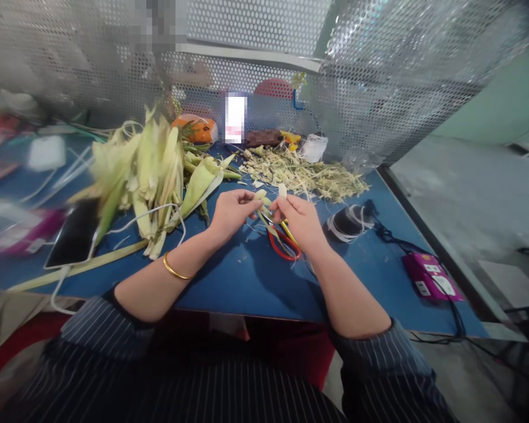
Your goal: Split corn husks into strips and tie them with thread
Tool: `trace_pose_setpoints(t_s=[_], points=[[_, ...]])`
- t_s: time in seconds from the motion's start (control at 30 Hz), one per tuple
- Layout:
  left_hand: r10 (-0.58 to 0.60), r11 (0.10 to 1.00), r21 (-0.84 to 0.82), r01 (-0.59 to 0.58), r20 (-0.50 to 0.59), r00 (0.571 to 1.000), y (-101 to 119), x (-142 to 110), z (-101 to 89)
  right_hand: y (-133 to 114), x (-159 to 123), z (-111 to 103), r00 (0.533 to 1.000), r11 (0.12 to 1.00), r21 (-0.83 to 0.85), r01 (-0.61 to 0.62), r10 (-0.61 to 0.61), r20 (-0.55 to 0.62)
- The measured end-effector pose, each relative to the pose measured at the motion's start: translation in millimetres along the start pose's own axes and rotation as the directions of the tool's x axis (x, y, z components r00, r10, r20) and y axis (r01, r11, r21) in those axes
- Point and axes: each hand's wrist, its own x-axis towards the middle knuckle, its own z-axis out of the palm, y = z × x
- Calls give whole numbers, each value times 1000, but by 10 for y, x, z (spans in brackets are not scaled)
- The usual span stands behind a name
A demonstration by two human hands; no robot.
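Note:
Over the blue table (247,288), my left hand (233,214) pinches a pale green piece of corn husk (260,195) between thumb and fingers. Close beside it on the right, my right hand (300,220) is closed on a husk strip (283,191) that stands up past the fingertips. Scissors with red handles (285,251) lie under the hands, partly hidden by my right hand and a hanging bit of husk. Something yellow, perhaps another tool's handle, shows beside them. Fine thread-like strands lie near the fingers.
A heap of corn husks (152,170) lies left, with husk scraps (308,173) behind my hands. A phone (73,234) with a white cable is at left. On the right are a black thread-wound spool (348,223) and a purple box (431,277). Perforated metal panels rise behind.

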Motion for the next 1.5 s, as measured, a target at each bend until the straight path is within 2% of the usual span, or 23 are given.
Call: trace_pose_setpoints(t_s=[0.17, 0.3, 0.47, 0.6, 0.7, 1.0, 1.07, 1.17, 1.3, 1.43, 1.5], points=[[13, 1000, 2, -13, 8, 1000, -22, 3, 0, 29, -14, 55, 994, 998, -55, 10, -16, -110], [-3, 1000, 9, 3, 1, 1000, -1, -8, 4, 6, -44, 98, 996, 995, -103, -13, 4, -84], [11, 1000, 30, -11, 8, 1000, -12, -9, 4, 14, -43, 118, 992, 995, 9, -96, 97, -87], [50, 997, 56, -52, 24, 998, -51, -4, 5, 22, -35, 102, 988, 997, -51, -64, 56, -146], [74, 993, 94, -77, 30, 997, -62, -4, 7, 27, -22, 86, 993, 997, -74, -31, 22, -118], [87, 991, 100, -90, 35, 996, -32, -11, -5, 15, -1, 73, 982, 966, 186, -177, 185, -26], [97, 990, 99, -102, 48, 994, -25, -17, 1, 19, -5, 75, 980, 964, 181, -193, 200, -22], [105, 988, 107, -111, 67, 992, -16, -28, 8, 28, -3, 75, 988, 987, 72, -141, 145, -47], [84, 981, 164, -106, 138, 987, -8, -50, 6, 22, 3, 62, 989, 998, -38, -42, 36, -141], [144, 945, 256, -202, 228, 963, -23, -70, -2, 23, 5, 37, 998, 994, -107, 12, -18, -53], [148, 934, 278, -224, 270, 951, -30, -78, -6, 33, 5, 32, 997, 993, -108, 40, -47, -64]])
